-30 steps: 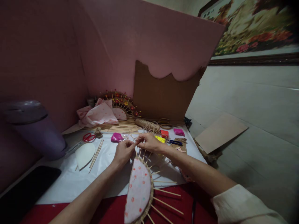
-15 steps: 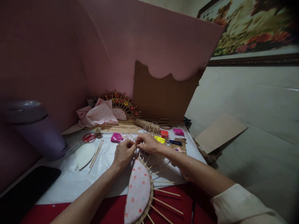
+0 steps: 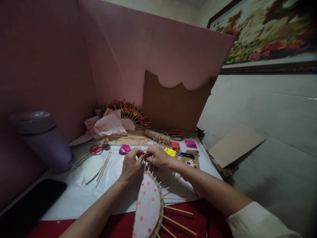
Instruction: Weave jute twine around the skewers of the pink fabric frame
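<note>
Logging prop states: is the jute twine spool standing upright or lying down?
Lying on its side: the jute twine spool rests lengthwise by the bamboo skewers, loose loops spilling beside it.

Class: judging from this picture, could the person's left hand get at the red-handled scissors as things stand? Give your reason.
Probably yes. The scissors lie uncovered on the white sheet, left of the left hand, with only flat loose sticks between. The hand is busy pinching at the fabric half-disc, though.

Two stick fans [image 3: 148,208] [image 3: 128,119], four clay packs [image 3: 123,149] [image 3: 170,151] [image 3: 175,145] [image 3: 190,143], one red scissors [image 3: 95,149], one twine spool [image 3: 151,134], one purple flask [image 3: 44,142], one black phone [image 3: 32,205], one framed picture [image 3: 267,33].
</note>
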### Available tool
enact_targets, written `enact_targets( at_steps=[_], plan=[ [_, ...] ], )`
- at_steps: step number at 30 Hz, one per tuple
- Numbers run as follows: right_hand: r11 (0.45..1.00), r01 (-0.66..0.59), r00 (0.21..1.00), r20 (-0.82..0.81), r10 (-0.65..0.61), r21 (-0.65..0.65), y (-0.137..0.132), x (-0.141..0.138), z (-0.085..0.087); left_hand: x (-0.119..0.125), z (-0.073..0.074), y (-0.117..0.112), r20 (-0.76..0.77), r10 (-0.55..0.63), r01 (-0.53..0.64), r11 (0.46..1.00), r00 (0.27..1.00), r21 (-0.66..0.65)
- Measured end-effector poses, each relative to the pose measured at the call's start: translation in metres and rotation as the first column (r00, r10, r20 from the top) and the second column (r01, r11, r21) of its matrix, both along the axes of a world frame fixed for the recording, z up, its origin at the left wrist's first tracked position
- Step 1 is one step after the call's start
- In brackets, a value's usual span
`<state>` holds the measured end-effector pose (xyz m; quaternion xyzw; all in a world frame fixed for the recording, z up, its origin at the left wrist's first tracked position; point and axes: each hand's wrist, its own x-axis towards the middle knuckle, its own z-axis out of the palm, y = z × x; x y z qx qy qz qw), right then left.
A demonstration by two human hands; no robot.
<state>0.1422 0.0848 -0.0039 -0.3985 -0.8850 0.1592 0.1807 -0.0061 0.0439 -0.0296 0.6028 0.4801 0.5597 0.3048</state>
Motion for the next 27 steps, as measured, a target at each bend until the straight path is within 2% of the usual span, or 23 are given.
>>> enact_targets(
  at_steps=[4, 8, 12, 19, 27],
  plan=[
    [0.998, 0.005, 0.999, -0.05, -0.009, -0.061, 0.0, 0.0, 0.001, 0.001, -0.003, 0.004, 0.139, -0.065, 0.071, 0.997, 0.988, -0.037],
    [0.995, 0.027, 0.994, -0.099, -0.037, -0.098, -0.002, 0.003, 0.002, 0.001, -0.005, 0.005, 0.299, -0.139, 0.185, 0.974, 0.944, -0.131],
    [0.994, 0.037, 0.989, -0.14, -0.051, -0.103, -0.001, 0.004, 0.0, 0.003, -0.006, 0.002, 0.38, -0.131, 0.231, 0.945, 0.916, -0.231],
    [0.997, -0.001, 0.98, -0.2, -0.015, -0.076, 0.002, 0.006, -0.007, -0.001, -0.008, 0.006, 0.283, -0.074, 0.171, 0.926, 0.956, -0.336],
    [0.997, -0.019, 0.974, -0.228, 0.001, -0.075, 0.001, 0.009, -0.01, 0.0, -0.015, 0.009, 0.1, -0.059, 0.08, 0.971, 0.993, -0.225]
  ],
)
